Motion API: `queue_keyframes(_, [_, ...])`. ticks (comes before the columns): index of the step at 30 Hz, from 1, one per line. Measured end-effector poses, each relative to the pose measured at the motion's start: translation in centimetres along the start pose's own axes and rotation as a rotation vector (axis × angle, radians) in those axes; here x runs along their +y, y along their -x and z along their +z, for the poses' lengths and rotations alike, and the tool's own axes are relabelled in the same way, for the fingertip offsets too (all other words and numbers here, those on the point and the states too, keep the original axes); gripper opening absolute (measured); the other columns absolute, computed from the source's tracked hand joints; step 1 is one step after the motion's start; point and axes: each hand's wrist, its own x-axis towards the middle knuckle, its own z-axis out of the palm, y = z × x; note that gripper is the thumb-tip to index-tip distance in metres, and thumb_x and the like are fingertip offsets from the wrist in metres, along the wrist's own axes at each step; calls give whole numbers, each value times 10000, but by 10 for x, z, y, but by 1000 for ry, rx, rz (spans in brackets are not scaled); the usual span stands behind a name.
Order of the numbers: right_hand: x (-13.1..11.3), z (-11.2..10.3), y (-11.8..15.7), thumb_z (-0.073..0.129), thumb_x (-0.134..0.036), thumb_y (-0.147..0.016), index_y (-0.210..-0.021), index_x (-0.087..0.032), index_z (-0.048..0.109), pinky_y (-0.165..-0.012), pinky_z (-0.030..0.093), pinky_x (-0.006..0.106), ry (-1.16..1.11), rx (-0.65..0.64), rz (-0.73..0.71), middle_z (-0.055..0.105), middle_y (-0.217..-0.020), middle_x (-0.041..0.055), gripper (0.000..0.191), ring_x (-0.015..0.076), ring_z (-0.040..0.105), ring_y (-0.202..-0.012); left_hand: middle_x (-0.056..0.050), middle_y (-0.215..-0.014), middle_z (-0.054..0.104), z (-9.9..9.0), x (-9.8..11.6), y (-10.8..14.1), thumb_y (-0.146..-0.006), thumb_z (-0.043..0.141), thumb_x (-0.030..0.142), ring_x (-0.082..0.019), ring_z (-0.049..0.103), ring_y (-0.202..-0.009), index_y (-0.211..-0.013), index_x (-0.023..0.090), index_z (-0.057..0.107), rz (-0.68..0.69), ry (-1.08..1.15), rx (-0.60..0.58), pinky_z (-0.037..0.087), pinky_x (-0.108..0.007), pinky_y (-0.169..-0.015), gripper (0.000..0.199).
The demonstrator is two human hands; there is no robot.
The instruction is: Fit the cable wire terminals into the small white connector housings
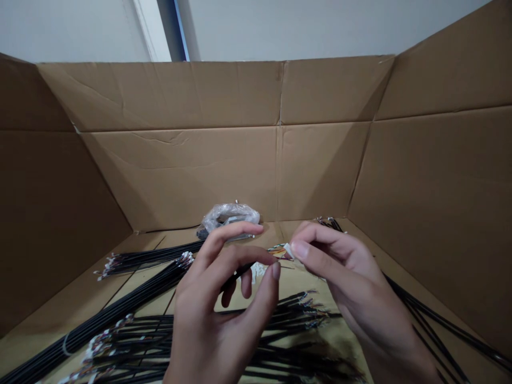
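My right hand (352,282) pinches a small white connector (288,250) between thumb and fingertips. Thin coloured wires (276,248) run from the connector toward my left hand (228,288). That hand is closed around a black cable (241,271), its thumb and one fingertip meeting close to the wires, while the index finger stretches out above. Whether the fingertips also grip a single wire is too small to tell. Beneath both hands lie many black cables (280,337) with stripped, coloured wire ends.
A tied bundle of black cables (132,298) lies at left, with another bundle (152,257) behind it. Small white connectors (258,272) are heaped past my hands. A clear plastic bag (232,213) rests against the back cardboard wall (180,176). More cables (432,309) lie at right.
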Motion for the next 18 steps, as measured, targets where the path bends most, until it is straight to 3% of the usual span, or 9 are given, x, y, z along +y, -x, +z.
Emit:
queue_keyframes(4, [0,-1,1,770,-353,-922,-769,-236,732,-636,373,241,-26,-11,8,565,-703,-44,196,114,455,-678,40,-1151,686,0,1,0,-928,692,195,-95,688,-860,-868,301,738,9,7,-6,517,-183,-600,130])
queue_keyframes(11, [0,0,1,757,-346,-934,-765,-230,722,-630,363,239,-42,-20,8,554,-710,-45,208,112,442,-677,43,-1140,688,-1,1,0,-922,700,187,-59,636,-694,-859,287,739,12,1,-12,499,-193,-555,124])
queue_keyframes(18, [0,-2,1,753,-348,-931,-760,-226,710,-619,358,241,-7,-27,6,535,-696,-47,214,110,430,-661,12,-1115,702,-2,0,0,-918,699,178,-135,710,-914,-845,287,734,18,9,-2,520,-201,-581,135])
